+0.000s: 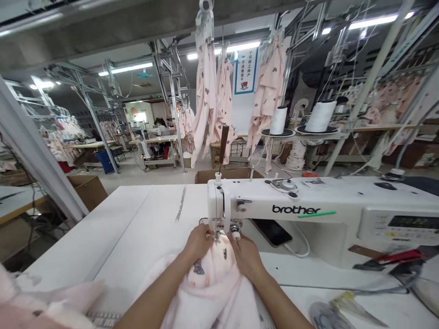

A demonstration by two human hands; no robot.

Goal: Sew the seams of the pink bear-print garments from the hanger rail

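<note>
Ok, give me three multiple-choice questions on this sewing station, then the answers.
1. Where does the smartphone lie? A under the arm of the Brother sewing machine; B in the cardboard box; C on the floor.
2. What colour is the fleecy garment? A navy; B pale pink; C green.
3. Where are the hands? A both off the cloth; B only one on it; C left hand and right hand both on it, by the needle.

1 A: it lies on the table beneath the arm.
2 B: the cloth shows pale pink.
3 C: both hands rest on the cloth.
</note>
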